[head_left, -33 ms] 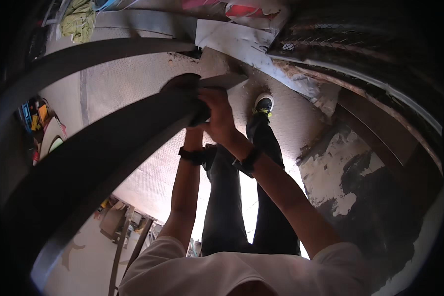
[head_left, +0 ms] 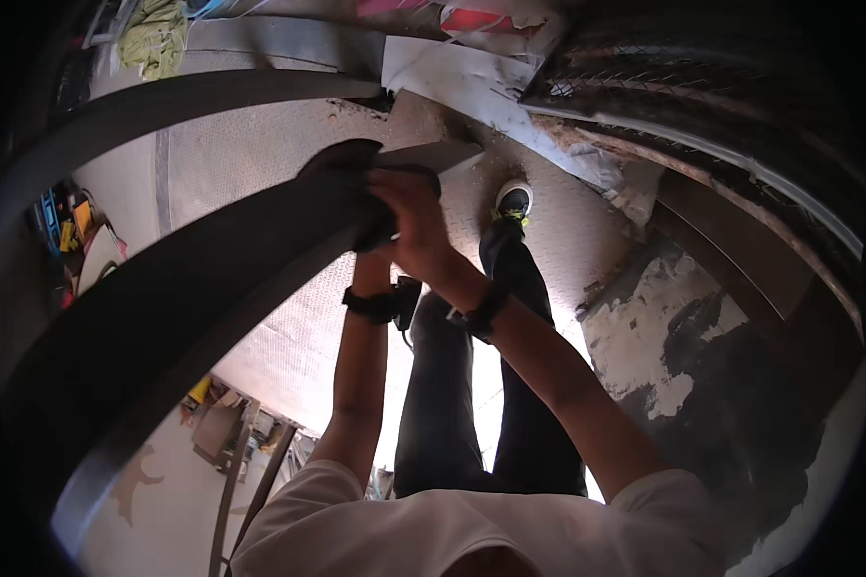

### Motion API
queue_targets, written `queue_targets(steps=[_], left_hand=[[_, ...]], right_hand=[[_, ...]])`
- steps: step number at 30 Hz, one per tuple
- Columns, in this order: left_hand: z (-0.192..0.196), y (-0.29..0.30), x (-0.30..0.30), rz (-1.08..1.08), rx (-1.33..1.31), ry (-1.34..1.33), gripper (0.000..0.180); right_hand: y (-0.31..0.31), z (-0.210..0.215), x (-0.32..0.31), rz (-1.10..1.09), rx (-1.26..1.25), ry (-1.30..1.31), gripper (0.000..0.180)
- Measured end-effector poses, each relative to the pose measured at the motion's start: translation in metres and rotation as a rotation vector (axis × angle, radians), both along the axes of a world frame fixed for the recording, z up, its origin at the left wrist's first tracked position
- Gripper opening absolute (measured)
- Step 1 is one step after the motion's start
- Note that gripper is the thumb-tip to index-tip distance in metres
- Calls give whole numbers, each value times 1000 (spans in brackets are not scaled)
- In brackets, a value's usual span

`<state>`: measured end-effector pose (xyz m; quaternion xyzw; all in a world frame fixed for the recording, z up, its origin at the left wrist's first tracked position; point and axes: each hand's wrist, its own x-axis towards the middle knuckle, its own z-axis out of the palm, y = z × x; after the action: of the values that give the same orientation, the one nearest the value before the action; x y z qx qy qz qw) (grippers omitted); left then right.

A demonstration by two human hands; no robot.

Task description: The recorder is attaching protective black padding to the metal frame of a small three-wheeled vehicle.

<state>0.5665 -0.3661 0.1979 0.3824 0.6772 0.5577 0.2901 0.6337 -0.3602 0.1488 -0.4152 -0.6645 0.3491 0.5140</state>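
Note:
A long dark beam [head_left: 192, 260] runs from the lower left up to the middle of the view, close in front of me. My right hand [head_left: 414, 221] is at its far end, fingers bent round a dark part whose kind I cannot make out. A dark piece with a rounded edge [head_left: 342, 157] sticks out there, above the beam. Beyond my fingers a flat grey pointed piece [head_left: 433, 157] shows. My left hand [head_left: 373, 260] reaches up beneath the same end; the beam and my right hand hide its fingers. Dark bands are on both wrists.
Another long grey bar [head_left: 192, 96] crosses behind the beam. Textured metal flooring [head_left: 289, 317] lies below, with my shoe [head_left: 515, 200] on it. Mesh-covered framing [head_left: 664, 77] and a paint-stained dark panel [head_left: 683, 337] stand to the right. Colourful clutter [head_left: 77, 231] sits at left.
Both hands and the rounded dark piece have shifted slightly left along the beam's end. The beam's near part and my legs look almost the same.

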Motion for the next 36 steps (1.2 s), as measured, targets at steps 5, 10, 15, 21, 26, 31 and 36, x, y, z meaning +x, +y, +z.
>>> queue_targets(steps=[5, 10, 15, 21, 26, 31, 36], left_hand=[[16, -20, -53, -16, 33, -47, 80], [7, -46, -83, -59, 21, -72, 80], [-50, -35, -102, -110, -24, -95, 81], [-168, -36, -64, -135, -68, -156, 81], [-284, -33, -32, -139, -88, -186, 82], [-394, -17, 7, -168, -109, -273, 82], [-409, -13, 7, -193, -111, -304, 82]], right_hand=[[16, 96, -43, -91, 50, 176, 81], [24, 102, -41, -160, 155, 217, 75], [24, 36, -32, -154, 226, 163, 75], [8, -108, -5, -222, 133, 40, 47], [-13, -265, 7, -136, 49, 29, 54], [-16, -397, 48, -130, 10, -128, 59], [-17, -385, 56, 12, -109, -153, 70]])
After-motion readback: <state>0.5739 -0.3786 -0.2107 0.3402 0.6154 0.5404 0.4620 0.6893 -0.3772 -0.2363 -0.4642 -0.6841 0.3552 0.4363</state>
